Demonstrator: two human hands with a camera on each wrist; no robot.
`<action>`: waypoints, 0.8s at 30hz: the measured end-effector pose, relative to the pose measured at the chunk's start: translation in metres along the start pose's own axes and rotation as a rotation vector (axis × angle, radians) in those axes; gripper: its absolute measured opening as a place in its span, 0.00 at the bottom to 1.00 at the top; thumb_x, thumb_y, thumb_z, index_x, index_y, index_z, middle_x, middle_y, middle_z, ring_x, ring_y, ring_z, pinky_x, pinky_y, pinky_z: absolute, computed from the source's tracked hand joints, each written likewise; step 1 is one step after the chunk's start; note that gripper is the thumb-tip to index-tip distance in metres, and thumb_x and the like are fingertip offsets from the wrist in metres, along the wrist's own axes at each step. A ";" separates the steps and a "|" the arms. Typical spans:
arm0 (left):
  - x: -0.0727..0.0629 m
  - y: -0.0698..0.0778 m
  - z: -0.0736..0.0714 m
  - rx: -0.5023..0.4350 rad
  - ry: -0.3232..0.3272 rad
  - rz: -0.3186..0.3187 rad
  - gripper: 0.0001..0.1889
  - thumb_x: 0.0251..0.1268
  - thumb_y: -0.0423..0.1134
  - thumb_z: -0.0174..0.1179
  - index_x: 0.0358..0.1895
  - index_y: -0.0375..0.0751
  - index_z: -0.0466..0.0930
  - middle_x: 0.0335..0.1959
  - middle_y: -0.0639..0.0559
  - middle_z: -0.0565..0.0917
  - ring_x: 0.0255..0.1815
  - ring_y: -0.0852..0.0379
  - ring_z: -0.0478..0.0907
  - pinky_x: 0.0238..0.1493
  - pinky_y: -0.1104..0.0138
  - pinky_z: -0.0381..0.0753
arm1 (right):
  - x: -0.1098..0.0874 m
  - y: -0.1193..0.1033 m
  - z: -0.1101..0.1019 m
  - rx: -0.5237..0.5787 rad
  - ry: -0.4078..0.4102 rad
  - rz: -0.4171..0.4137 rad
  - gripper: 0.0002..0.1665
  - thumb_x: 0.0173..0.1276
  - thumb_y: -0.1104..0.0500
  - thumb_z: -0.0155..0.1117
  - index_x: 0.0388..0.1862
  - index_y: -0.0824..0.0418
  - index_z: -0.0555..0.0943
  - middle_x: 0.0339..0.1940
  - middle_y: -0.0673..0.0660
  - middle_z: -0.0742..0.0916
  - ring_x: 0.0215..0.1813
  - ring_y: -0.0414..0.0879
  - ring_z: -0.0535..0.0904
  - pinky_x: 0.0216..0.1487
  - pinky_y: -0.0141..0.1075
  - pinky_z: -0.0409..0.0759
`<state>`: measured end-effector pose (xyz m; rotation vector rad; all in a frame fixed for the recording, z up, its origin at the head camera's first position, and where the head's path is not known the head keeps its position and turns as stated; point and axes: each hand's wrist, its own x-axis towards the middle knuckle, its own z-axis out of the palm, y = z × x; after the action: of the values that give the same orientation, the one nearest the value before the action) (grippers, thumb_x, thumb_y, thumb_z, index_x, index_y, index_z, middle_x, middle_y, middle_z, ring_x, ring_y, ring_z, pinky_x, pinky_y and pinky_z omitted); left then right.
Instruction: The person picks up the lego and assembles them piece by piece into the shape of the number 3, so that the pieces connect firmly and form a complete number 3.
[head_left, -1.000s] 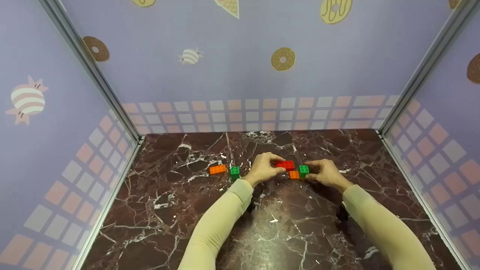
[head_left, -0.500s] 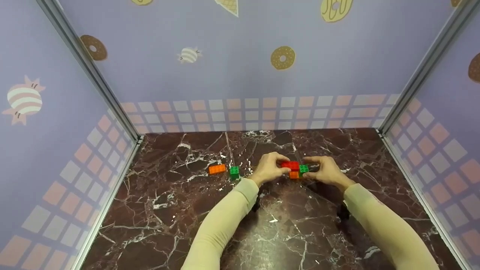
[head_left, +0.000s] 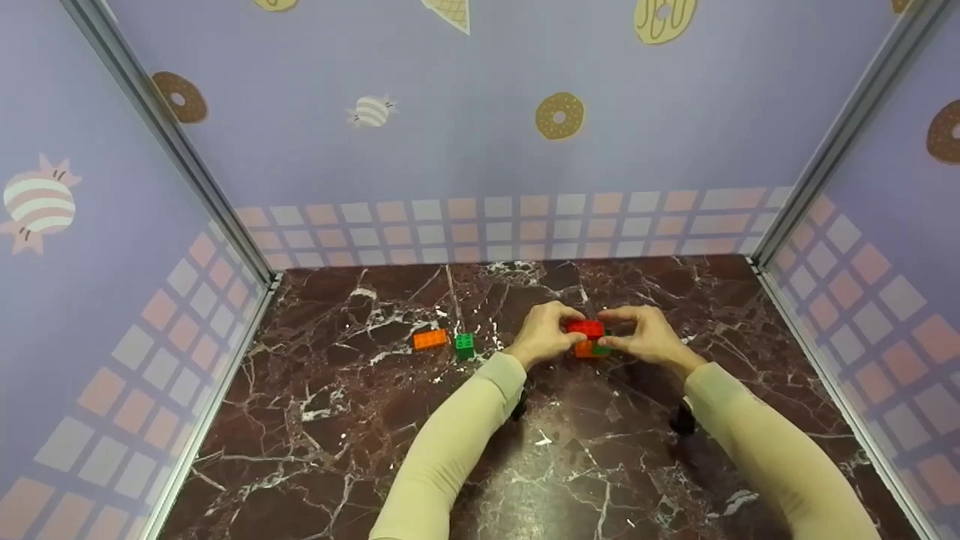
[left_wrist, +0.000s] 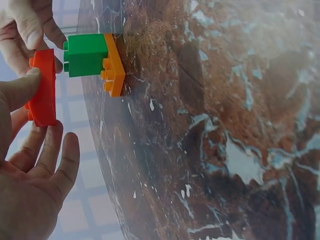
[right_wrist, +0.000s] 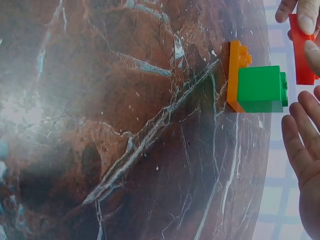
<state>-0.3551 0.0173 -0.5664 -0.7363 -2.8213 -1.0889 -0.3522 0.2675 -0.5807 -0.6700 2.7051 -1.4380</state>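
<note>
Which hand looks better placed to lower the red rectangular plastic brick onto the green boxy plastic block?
Probably the left hand: it pinches the red brick, held higher than the green block. The right hand sits near the brick's other end, its grip unclear.

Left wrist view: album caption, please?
Left hand pinches a flat red plastic brick above a boxy green plastic block on a flat orange plastic brick.

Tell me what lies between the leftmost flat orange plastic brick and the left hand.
In the head view, a blocky green plastic brick stands on the marbled tabletop between the orange brick and left hand.
</note>
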 end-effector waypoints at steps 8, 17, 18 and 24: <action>0.004 0.008 0.004 -0.001 -0.028 -0.013 0.17 0.72 0.43 0.78 0.61 0.47 0.95 0.54 0.49 0.93 0.54 0.52 0.90 0.59 0.63 0.89 | -0.002 0.003 -0.003 -0.048 0.013 0.015 0.24 0.69 0.65 0.83 0.63 0.67 0.91 0.57 0.69 0.95 0.60 0.69 0.92 0.58 0.50 0.93; 0.009 0.011 0.010 0.028 -0.033 -0.049 0.18 0.72 0.45 0.78 0.62 0.50 0.94 0.57 0.51 0.95 0.57 0.53 0.91 0.62 0.61 0.89 | -0.002 0.005 -0.005 -0.054 0.010 0.009 0.23 0.69 0.68 0.82 0.63 0.68 0.91 0.56 0.70 0.95 0.59 0.69 0.92 0.51 0.33 0.90; 0.009 0.010 0.012 0.033 -0.033 -0.055 0.18 0.72 0.45 0.78 0.62 0.51 0.94 0.57 0.51 0.95 0.57 0.53 0.91 0.62 0.62 0.89 | -0.002 0.006 -0.005 -0.058 0.007 0.013 0.24 0.69 0.68 0.82 0.64 0.67 0.91 0.56 0.70 0.95 0.59 0.69 0.92 0.52 0.36 0.91; 0.010 0.009 0.018 0.050 -0.023 -0.062 0.18 0.71 0.47 0.78 0.61 0.53 0.95 0.57 0.53 0.96 0.55 0.55 0.92 0.60 0.63 0.89 | -0.003 0.010 -0.004 -0.058 -0.005 0.043 0.26 0.69 0.71 0.79 0.66 0.70 0.89 0.58 0.73 0.94 0.59 0.69 0.93 0.51 0.29 0.89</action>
<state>-0.3579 0.0387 -0.5725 -0.6656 -2.8979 -1.0207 -0.3542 0.2763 -0.5873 -0.6130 2.7497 -1.3515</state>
